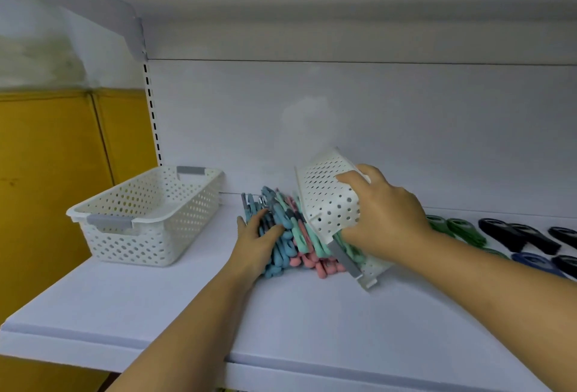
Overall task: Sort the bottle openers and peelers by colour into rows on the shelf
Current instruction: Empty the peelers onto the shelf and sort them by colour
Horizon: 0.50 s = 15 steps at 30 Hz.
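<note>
Far left: empty basket (pixel 146 217), white, perforated, grey handles, upright on the shelf (pixel 125 298).

Centre: peelers (pixel 301 240) in one loose heap on the shelf, blue, pink and mint handles mixed and overlapping. Left hand (pixel 256 241) lies palm-down on the blue side of the heap, fingers spread across the handles and pressing. It does not appear closed round any single one.

Just right of the heap: tipped basket (pixel 327 201), same type, tilted steeply with its mouth toward the peelers and its lower rim touching the shelf. Right hand (pixel 384 213) grips it, fingers wrapped over the upturned base and side.

Far right: bottle openers (pixel 512 234) already lying flat on the shelf — green, then black, with blue nearer the front.

Handling judgement: peelers look light and rigid, with smooth plastic handles that will likely slide over each other. Metal blade ends point to the back wall — keep fingers off those. Best hold is mid-handle, pinching one or a few of one colour at a time. Scooping the heap would likely scatter it.
</note>
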Each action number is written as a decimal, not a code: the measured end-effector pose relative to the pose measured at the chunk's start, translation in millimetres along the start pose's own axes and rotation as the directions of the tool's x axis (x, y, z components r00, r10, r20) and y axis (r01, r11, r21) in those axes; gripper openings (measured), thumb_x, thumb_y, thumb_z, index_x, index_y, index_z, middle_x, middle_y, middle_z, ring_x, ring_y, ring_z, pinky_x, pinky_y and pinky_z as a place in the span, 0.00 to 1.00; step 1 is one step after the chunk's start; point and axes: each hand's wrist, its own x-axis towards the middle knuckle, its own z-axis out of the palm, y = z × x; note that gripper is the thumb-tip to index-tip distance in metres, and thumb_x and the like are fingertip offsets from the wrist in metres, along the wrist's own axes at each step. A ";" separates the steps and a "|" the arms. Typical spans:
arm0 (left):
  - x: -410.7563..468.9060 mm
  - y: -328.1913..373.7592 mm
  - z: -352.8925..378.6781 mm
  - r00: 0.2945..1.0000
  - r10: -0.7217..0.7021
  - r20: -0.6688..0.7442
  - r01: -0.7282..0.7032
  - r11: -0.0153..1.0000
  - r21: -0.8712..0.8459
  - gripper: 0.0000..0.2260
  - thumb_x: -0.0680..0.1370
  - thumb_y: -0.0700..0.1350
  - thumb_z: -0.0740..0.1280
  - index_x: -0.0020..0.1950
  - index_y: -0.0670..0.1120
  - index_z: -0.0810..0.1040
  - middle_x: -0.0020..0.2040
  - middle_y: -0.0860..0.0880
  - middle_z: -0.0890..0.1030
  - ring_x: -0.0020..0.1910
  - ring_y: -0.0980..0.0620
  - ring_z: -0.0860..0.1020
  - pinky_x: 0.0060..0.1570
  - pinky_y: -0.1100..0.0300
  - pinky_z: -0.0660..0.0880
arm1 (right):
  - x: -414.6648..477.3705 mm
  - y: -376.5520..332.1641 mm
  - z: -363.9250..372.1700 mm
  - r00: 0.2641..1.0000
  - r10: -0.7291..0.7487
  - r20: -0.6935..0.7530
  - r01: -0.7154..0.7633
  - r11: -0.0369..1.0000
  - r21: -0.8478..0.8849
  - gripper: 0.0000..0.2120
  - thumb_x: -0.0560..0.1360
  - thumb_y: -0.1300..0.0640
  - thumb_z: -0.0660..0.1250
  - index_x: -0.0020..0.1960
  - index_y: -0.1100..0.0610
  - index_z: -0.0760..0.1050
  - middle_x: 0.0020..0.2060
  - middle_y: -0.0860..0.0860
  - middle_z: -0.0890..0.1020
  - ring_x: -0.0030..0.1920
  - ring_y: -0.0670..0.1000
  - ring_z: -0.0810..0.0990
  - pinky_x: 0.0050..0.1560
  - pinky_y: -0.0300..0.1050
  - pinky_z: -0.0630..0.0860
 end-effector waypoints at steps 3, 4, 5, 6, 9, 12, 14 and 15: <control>0.4 -0.7 1.8 1.000 0.014 -0.006 -0.014 1.000 -0.010 0.27 0.74 0.53 0.67 0.71 0.49 0.66 0.67 0.48 0.67 0.65 0.50 0.71 0.66 0.52 0.69 | -8.3 28.1 -4.0 0.997 0.077 -0.023 -0.074 0.994 0.083 0.38 0.65 0.50 0.72 0.71 0.42 0.59 0.73 0.45 0.58 0.49 0.54 0.78 0.45 0.43 0.74; 0.3 -1.1 2.1 1.000 0.019 0.007 -0.019 0.999 -0.034 0.23 0.75 0.51 0.67 0.69 0.49 0.68 0.65 0.48 0.70 0.61 0.51 0.74 0.62 0.56 0.73 | -11.7 37.5 -5.4 0.995 0.093 -0.027 -0.089 0.990 0.111 0.38 0.65 0.49 0.73 0.71 0.42 0.59 0.73 0.44 0.59 0.50 0.54 0.77 0.47 0.44 0.74; -0.6 -0.1 2.4 0.999 0.033 0.027 -0.031 0.998 -0.052 0.19 0.77 0.48 0.67 0.67 0.50 0.70 0.62 0.49 0.74 0.56 0.54 0.76 0.55 0.62 0.75 | -15.3 46.7 -7.2 0.994 0.107 -0.034 -0.102 0.986 0.134 0.38 0.65 0.49 0.74 0.71 0.42 0.60 0.73 0.43 0.59 0.53 0.54 0.77 0.49 0.44 0.74; -0.8 0.4 2.3 0.998 0.034 0.052 -0.031 0.998 -0.057 0.16 0.77 0.47 0.66 0.64 0.51 0.71 0.59 0.51 0.76 0.53 0.57 0.77 0.50 0.66 0.75 | -18.9 55.7 -8.8 0.992 0.122 -0.044 -0.114 0.981 0.154 0.38 0.65 0.50 0.74 0.71 0.42 0.61 0.72 0.43 0.60 0.54 0.54 0.76 0.51 0.44 0.74; 5.2 -5.1 2.6 0.993 0.004 0.118 -0.010 0.999 0.044 0.28 0.70 0.57 0.66 0.69 0.53 0.68 0.65 0.50 0.72 0.63 0.53 0.73 0.62 0.58 0.71 | -28.1 80.7 -12.0 0.982 0.178 -0.065 -0.159 0.960 0.229 0.38 0.65 0.52 0.74 0.70 0.42 0.61 0.71 0.41 0.62 0.55 0.52 0.75 0.51 0.45 0.74; 9.5 -2.7 7.8 0.983 -0.027 0.182 0.001 0.989 0.145 0.33 0.71 0.58 0.63 0.74 0.54 0.61 0.70 0.51 0.66 0.68 0.51 0.68 0.69 0.54 0.64 | -32.6 99.3 -12.7 0.970 0.229 -0.081 -0.194 0.930 0.313 0.38 0.65 0.54 0.75 0.69 0.42 0.62 0.69 0.42 0.64 0.52 0.47 0.71 0.51 0.44 0.72; 13.7 -1.4 13.1 0.974 -0.057 0.220 0.013 0.981 0.194 0.33 0.72 0.61 0.62 0.76 0.56 0.57 0.72 0.50 0.64 0.71 0.49 0.64 0.72 0.51 0.61 | -34.0 108.5 -13.5 0.957 0.270 -0.106 -0.208 0.894 0.397 0.37 0.65 0.56 0.76 0.69 0.43 0.64 0.69 0.44 0.66 0.53 0.46 0.69 0.52 0.44 0.70; 15.9 -1.0 15.7 0.969 -0.070 0.238 0.014 0.973 0.232 0.34 0.73 0.62 0.61 0.77 0.57 0.54 0.74 0.48 0.61 0.74 0.48 0.60 0.73 0.50 0.57 | -34.8 112.3 -13.9 0.947 0.296 -0.121 -0.214 0.868 0.449 0.36 0.65 0.57 0.76 0.69 0.44 0.65 0.68 0.45 0.68 0.55 0.46 0.69 0.53 0.44 0.70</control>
